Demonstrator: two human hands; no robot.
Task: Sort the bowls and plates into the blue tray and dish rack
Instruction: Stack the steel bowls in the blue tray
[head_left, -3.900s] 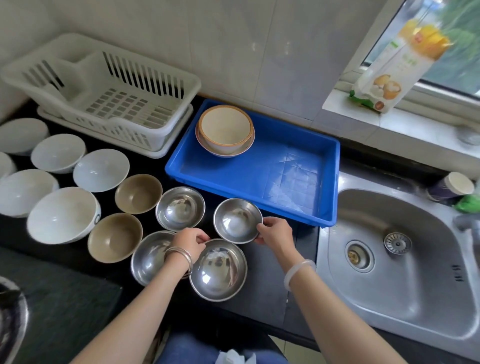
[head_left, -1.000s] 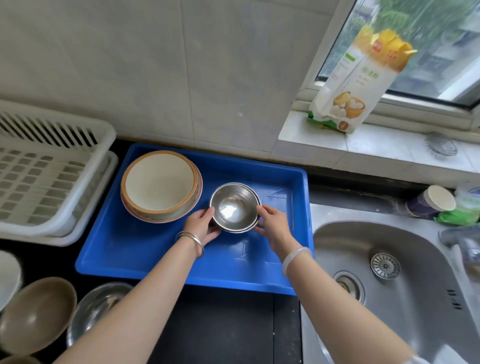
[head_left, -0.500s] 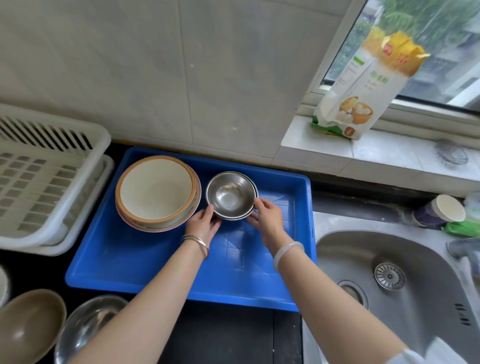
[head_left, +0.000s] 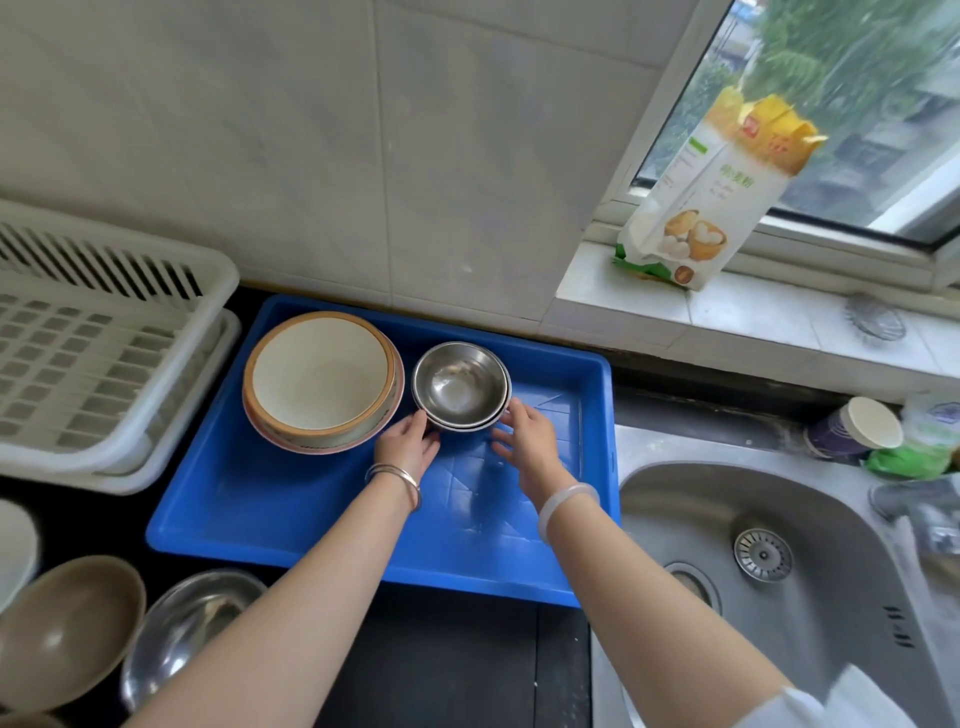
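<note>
A blue tray lies on the dark counter against the tiled wall. At its back left, a cream bowl with an orange rim sits on a pink plate. Beside it, at the tray's back middle, stands a nested stack of small steel bowls on the tray floor. My left hand touches the stack's lower left rim and my right hand its lower right rim, fingers loosely curled on it. The white dish rack stands to the left with nothing visible in it.
On the counter at lower left are a brown bowl, a steel bowl and part of a white bowl. A steel sink lies to the right. A flour bag stands on the window sill, a paper cup behind the sink.
Both hands carried steel bowls from the counter into the blue tray. Over the last second the stack slid toward the tray's back, beside the cream bowl.
</note>
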